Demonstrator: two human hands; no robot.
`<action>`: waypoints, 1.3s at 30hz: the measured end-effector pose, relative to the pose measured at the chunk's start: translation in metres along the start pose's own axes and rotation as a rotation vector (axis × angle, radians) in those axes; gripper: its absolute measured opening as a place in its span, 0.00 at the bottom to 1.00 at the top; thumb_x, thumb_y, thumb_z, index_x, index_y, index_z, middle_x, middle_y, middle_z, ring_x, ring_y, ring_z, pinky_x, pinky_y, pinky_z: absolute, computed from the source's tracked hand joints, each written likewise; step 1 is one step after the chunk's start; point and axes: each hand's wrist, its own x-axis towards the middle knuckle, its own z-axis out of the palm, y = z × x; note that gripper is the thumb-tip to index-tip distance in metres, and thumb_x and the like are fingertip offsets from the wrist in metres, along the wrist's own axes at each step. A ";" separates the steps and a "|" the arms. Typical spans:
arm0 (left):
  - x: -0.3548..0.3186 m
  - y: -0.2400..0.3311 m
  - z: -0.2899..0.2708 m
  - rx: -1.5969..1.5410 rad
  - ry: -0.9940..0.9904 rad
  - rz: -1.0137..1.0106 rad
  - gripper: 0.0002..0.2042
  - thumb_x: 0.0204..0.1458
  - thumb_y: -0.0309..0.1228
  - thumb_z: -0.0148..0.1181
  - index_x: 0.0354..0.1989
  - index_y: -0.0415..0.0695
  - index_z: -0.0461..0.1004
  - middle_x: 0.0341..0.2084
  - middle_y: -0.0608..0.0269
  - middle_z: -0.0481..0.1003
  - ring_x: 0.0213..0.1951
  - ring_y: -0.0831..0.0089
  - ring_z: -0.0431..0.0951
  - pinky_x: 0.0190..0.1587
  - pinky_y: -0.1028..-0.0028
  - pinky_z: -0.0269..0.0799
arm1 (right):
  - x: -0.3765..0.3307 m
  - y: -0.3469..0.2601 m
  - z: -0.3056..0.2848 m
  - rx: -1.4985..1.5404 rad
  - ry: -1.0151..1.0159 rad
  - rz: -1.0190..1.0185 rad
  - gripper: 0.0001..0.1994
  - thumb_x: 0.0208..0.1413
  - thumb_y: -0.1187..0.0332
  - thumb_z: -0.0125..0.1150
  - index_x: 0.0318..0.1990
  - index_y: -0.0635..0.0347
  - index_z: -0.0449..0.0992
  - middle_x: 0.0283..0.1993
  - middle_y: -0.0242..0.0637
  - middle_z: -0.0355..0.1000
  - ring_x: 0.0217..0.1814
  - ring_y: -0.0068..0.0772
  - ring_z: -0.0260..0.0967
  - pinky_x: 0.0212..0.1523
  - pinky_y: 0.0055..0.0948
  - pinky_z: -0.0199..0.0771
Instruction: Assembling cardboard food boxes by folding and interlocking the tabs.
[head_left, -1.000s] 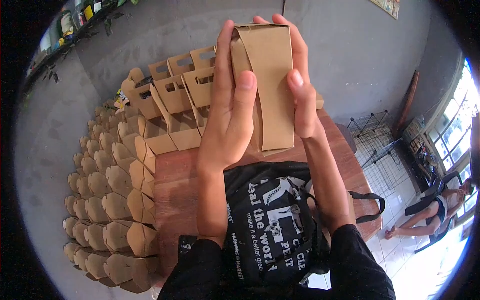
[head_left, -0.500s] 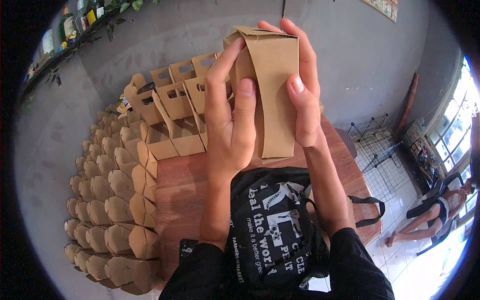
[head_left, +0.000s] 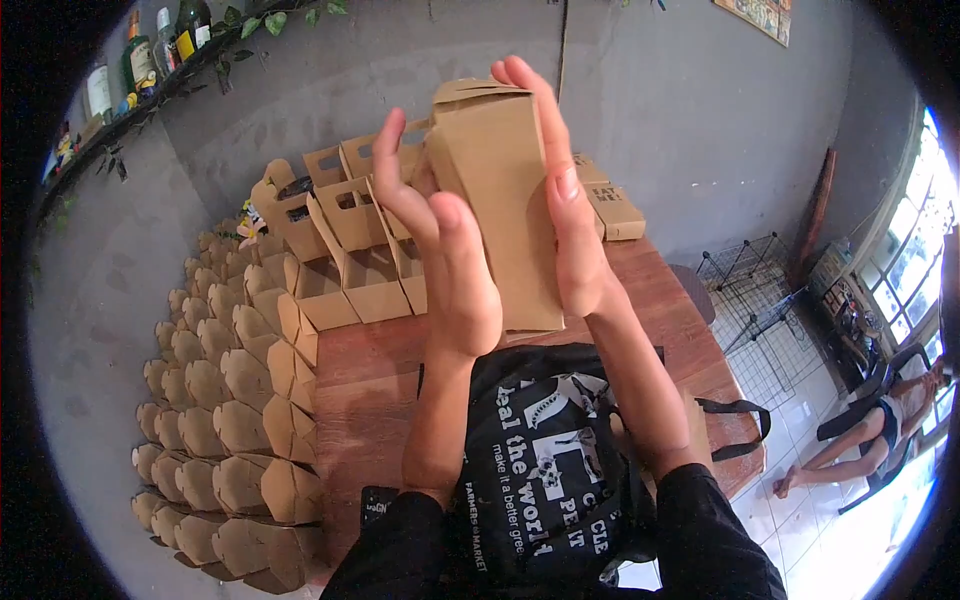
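Observation:
A tall, folded brown cardboard box (head_left: 500, 205) is held up over the table, slightly tilted. My right hand (head_left: 578, 240) is closed on its right side, thumb along the edge and fingers reaching behind it. My left hand (head_left: 455, 270) is at the box's left side, its palm close against it. The left thumb and forefinger stand apart and point upward, off the front panel. The other left fingers are partly hidden behind the box. At the top of the box the flaps lie folded over.
Nested brown cardboard pieces (head_left: 240, 370) stand in rows on the left. Behind are open handled carriers (head_left: 350, 215). More closed boxes (head_left: 615, 212) lie at the back right of the wooden table (head_left: 365, 375). A black printed bag (head_left: 545, 450) is nearest me. A person (head_left: 860, 440) sits at far right.
The box has come down a little and to the left. My left thumb and forefinger have lifted off it and spread. The right thumb has moved to the box's edge.

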 end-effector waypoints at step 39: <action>0.002 0.008 -0.020 0.026 -0.185 0.026 0.33 0.51 0.33 0.52 0.63 0.40 0.43 0.55 0.51 0.58 0.55 0.63 0.61 0.58 0.68 0.56 | 0.002 -0.017 -0.014 -0.005 -0.137 0.033 0.51 0.42 0.36 0.57 0.65 0.66 0.49 0.68 0.57 0.44 0.73 0.53 0.34 0.68 0.48 0.32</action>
